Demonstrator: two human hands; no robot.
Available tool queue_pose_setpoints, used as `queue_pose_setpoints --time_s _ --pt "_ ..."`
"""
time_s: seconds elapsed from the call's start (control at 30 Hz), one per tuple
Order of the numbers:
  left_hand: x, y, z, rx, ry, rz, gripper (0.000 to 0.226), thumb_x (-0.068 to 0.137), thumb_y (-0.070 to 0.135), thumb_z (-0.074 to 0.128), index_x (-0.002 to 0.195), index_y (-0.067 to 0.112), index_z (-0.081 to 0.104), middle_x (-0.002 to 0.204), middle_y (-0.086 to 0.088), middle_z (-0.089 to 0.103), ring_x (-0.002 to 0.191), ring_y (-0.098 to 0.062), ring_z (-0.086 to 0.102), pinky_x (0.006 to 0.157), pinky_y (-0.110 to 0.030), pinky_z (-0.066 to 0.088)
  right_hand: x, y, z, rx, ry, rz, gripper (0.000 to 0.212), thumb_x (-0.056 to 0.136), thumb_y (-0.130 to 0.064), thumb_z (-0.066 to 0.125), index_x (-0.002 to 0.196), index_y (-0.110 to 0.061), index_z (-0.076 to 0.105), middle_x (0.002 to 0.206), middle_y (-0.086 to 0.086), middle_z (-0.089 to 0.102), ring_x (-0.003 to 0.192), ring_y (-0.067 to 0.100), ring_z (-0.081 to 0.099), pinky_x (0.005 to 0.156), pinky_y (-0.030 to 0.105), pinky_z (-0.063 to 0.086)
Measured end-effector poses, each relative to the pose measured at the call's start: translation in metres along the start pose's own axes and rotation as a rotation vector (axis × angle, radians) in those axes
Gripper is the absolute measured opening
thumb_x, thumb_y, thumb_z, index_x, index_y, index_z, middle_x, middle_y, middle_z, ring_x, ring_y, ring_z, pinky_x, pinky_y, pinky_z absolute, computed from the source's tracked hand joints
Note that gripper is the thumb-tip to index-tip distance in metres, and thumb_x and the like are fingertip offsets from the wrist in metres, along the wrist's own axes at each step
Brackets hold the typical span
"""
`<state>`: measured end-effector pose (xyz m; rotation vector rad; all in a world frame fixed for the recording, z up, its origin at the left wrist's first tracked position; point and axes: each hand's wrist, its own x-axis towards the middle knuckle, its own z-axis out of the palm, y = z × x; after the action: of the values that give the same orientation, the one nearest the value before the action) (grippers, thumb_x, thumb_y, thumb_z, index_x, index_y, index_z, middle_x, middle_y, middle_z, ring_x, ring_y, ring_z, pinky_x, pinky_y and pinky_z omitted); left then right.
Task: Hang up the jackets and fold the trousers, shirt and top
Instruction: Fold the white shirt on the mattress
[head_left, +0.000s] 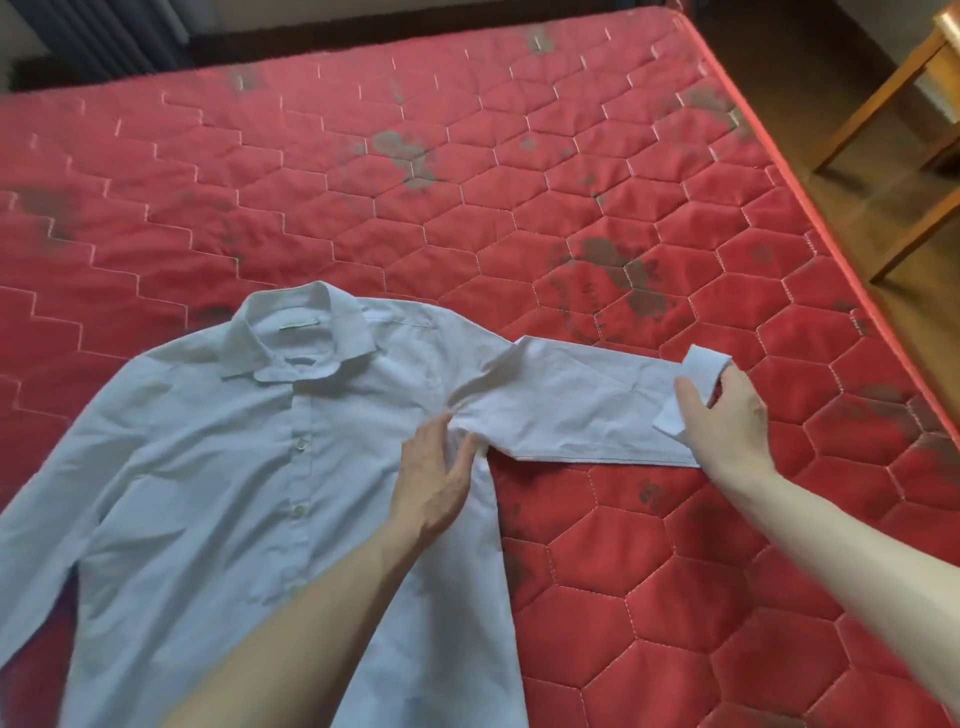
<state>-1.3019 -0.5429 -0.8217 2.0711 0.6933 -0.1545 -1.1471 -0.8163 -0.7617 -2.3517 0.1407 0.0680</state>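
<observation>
Right hand (727, 415) sits at the cuff (698, 387) end of the sleeve (571, 405), fingers curled round the turned-back cuff, pinching it. Left hand (439, 478) lies flat, fingers straight, pressing the shirt (218, 493) at the armpit where sleeve meets body; it holds nothing.

Shirt is on the bed (467, 156), front up, buttoned, collar (301, 338) at the far side, hem toward me. So its long axis runs near-to-far, collar pointing away, tilted a bit to the left. Its other sleeve trails off the left near edge of view.

Key relation: the held sleeve runs left-right, straight out to the right from the shoulder, roughly square to the body. My right hand is at its outer tip, my left at its root, so the sleeve spans between the two hands. The body lies to the left of my right hand.

My read: next is folding the sleeve across, leftward over the chest, pivoting at the left hand's pin. Right hand is the only one placed to carry it.

No jackets, trousers or top in view.
</observation>
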Motion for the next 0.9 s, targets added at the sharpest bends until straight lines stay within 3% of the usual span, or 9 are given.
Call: queue_pose_setpoints --time_s 0.1,0.2,0.3,0.5,0.6,0.7,0.8,0.9 --pt "-0.005 -0.013 -0.021 -0.284 0.034 -0.158 0.039 0.106 0.044 0.052 0.133 0.019 0.063 0.129 -0.005 0.069 0.112 -0.015 0.064 0.095 -0.029 0.051 -0.034 -0.061 0.039 0.012 -0.086 -0.13 0.016 0.097 -0.014 0.064 0.103 0.001 0.063 0.097 0.015 0.064 0.088 0.031 0.059 0.079 0.042 0.044" --pt "-0.013 -0.027 -0.054 -0.48 0.017 -0.29 0.029 0.108 0.038 0.051 0.103 0.017 0.07 0.11 -0.011 0.074 0.099 -0.024 0.069 0.091 -0.039 0.054 -0.075 -0.125 0.088 0.024 -0.167 -0.227 0.015 0.096 -0.014 0.066 0.097 0.0 0.06 0.091 0.015 0.064 0.084 0.031 0.059 0.077 0.041 0.044" --pt "-0.022 -0.047 -0.099 -0.651 -0.077 -0.413 0.034 0.109 0.039 0.049 0.11 0.011 0.07 0.108 -0.013 0.073 0.093 -0.022 0.068 0.083 -0.034 0.054 -0.117 -0.182 0.139 0.037 -0.236 -0.286 0.015 0.096 -0.013 0.063 0.094 0.0 0.056 0.088 0.015 0.061 0.081 0.031 0.055 0.076 0.042 0.043" --pt "-0.019 -0.099 -0.201 -0.852 -0.077 -0.524 0.045 0.111 0.043 0.04 0.124 0.009 0.066 0.112 -0.009 0.075 0.099 -0.023 0.072 0.094 -0.038 0.056 -0.176 -0.267 0.24 0.036 -0.352 -0.357 0.014 0.099 -0.016 0.06 0.094 -0.003 0.059 0.093 0.012 0.062 0.085 0.028 0.055 0.074 0.035 0.038" --pt "-0.008 -0.115 -0.245 -0.977 -0.064 -0.496 0.056 0.108 0.057 0.037 0.126 0.013 0.066 0.117 -0.007 0.073 0.106 -0.021 0.07 0.097 -0.038 0.056 -0.201 -0.293 0.286 0.019 -0.425 -0.399 0.009 0.094 -0.009 0.061 0.1 -0.003 0.062 0.102 0.012 0.063 0.094 0.028 0.058 0.078 0.031 0.04" --pt "0.003 -0.127 -0.276 -0.969 -0.092 -0.4 0.059 0.099 0.068 0.048 0.118 0.018 0.073 0.101 0.0 0.077 0.09 -0.015 0.074 0.085 -0.034 0.06 -0.227 -0.311 0.321 -0.019 -0.538 -0.476 0.016 0.093 -0.007 0.06 0.109 -0.004 0.062 0.111 0.013 0.059 0.098 0.029 0.058 0.085 0.037 0.046" --pt "0.011 -0.141 -0.289 -0.884 -0.099 -0.357 0.048 0.098 0.056 0.061 0.12 0.015 0.073 0.095 -0.001 0.073 0.085 -0.015 0.073 0.078 -0.032 0.059 -0.246 -0.314 0.337 0.012 -0.689 -0.483 0.029 0.092 -0.006 0.063 0.121 -0.003 0.061 0.121 0.013 0.055 0.105 0.029 0.06 0.093 0.037 0.049" --pt "0.015 -0.163 -0.293 -0.796 0.008 -0.4 0.023 0.101 0.03 0.058 0.103 0.012 0.072 0.081 0.001 0.074 0.068 -0.01 0.074 0.06 -0.025 0.058 -0.254 -0.302 0.332 0.028 -0.75 -0.533 0.045 0.096 -0.022 0.069 0.138 -0.009 0.057 0.133 0.008 0.055 0.117 0.017 0.058 0.101 0.028 0.047"
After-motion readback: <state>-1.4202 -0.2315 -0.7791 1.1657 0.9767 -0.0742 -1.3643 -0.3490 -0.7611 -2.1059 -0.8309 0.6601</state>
